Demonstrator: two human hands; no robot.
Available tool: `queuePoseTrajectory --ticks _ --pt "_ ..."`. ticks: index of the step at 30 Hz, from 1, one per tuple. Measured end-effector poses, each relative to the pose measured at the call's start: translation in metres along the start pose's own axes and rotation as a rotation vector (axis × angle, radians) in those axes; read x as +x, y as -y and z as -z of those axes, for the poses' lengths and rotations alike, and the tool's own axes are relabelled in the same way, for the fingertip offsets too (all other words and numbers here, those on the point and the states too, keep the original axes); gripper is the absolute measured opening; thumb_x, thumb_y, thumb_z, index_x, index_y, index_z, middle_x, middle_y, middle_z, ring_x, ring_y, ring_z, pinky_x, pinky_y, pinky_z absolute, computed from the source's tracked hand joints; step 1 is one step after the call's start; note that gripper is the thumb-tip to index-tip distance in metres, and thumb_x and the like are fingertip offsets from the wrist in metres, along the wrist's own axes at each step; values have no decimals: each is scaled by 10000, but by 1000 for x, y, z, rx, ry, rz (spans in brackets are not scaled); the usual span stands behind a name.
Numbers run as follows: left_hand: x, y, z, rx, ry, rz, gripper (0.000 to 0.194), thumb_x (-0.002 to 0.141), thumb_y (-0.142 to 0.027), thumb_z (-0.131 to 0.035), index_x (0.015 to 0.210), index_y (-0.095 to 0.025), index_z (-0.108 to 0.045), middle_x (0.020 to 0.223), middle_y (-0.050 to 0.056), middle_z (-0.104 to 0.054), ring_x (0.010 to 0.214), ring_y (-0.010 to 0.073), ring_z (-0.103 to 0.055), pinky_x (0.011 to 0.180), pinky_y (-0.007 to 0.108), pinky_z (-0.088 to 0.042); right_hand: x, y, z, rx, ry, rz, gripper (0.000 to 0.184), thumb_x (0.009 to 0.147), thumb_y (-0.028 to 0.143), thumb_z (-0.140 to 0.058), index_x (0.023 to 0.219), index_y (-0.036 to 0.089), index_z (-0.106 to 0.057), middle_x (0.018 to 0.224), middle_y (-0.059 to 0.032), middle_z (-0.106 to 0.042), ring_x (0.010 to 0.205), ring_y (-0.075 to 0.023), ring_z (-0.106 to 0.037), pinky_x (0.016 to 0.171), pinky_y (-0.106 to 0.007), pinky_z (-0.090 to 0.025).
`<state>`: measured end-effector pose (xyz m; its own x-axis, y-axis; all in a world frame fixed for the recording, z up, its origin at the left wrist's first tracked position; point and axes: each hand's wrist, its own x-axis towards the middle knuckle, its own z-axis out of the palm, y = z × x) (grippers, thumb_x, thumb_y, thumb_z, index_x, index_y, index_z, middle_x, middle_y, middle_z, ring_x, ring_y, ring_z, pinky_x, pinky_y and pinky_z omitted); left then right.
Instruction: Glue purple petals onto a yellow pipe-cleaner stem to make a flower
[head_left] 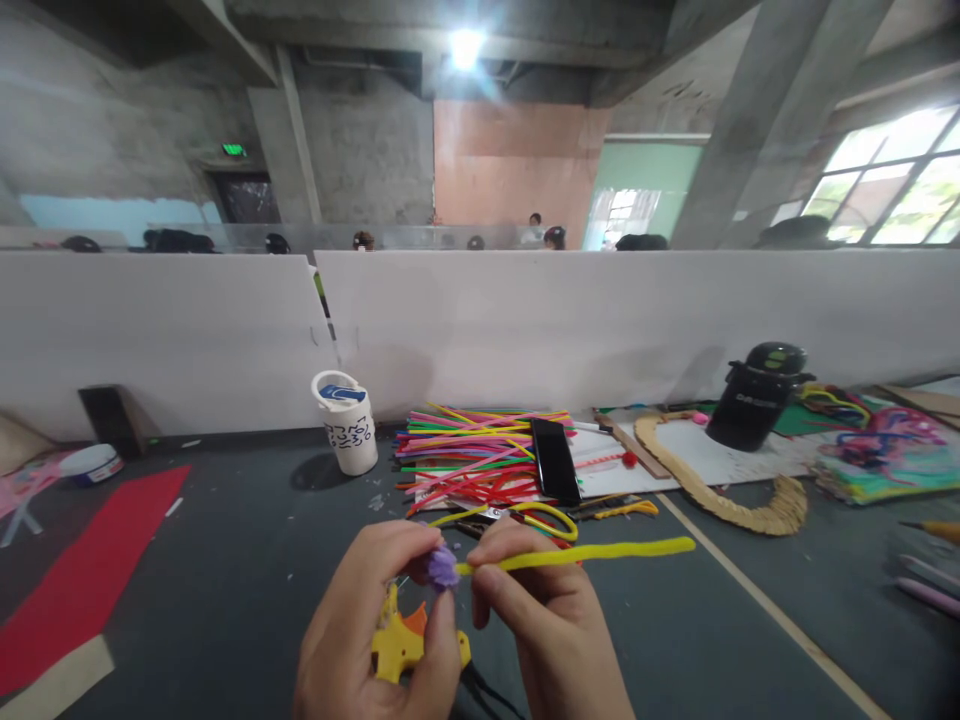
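Observation:
Between the thumb and fingers of my left hand (375, 620) is a small purple fuzzy ball (443, 567). My right hand (544, 610) pinches a yellow pipe cleaner (607, 552) near its left end, and that end meets the purple ball. The rest of the pipe cleaner sticks out to the right. A yellow glue gun (397, 645) with an orange trigger lies on the table under my left hand, partly hidden by it. Just beyond my hands is a pile of coloured pipe cleaners (472, 450).
A black phone (556, 460) rests on the pile's right side. Behind stand a white cup (349, 430) and a black flask (757, 397). A curved tan braided piece (712, 500) lies at right, red paper (90, 580) at left. A white partition (525, 330) closes off the back.

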<state>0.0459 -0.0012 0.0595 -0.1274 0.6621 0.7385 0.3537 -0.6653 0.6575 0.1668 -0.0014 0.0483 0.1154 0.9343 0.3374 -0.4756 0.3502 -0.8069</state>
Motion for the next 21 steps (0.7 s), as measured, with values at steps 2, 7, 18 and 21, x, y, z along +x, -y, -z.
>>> queuePoseTrajectory --ticks 2,7,18,21 --pt "-1 1 0 7 -9 8 297 807 -81 -544 1009 -281 -631 977 -12 -638 900 174 -604 813 290 -478 0 1 -1 -10 0 0 28 770 221 -765 775 248 -766 756 14 -625 610 -75 -534 551 -155 -452" --pt "-2 0 -1 14 -18 10 294 809 -78 -540 1006 -276 -634 962 -18 -639 887 162 -605 807 269 -471 1 2 -3 -3 12 -22 16 768 235 -766 762 250 -767 748 15 -597 597 -76 -545 542 -157 -464" --pt "8 15 18 -75 174 -196 493 737 30 -579 1126 -269 -626 1028 -7 -674 945 156 -638 854 225 -514 -4 15 5 -326 138 240 183 805 74 -627 840 244 -686 783 3 -629 668 -131 -578 591 -231 -465" --pt "14 15 20 -214 182 -65 554 731 28 -588 1181 -293 -632 1122 7 -698 1030 183 -652 933 269 -505 -4 23 4 -453 111 362 243 821 24 -572 862 248 -657 773 15 -631 687 -132 -603 640 -246 -484"
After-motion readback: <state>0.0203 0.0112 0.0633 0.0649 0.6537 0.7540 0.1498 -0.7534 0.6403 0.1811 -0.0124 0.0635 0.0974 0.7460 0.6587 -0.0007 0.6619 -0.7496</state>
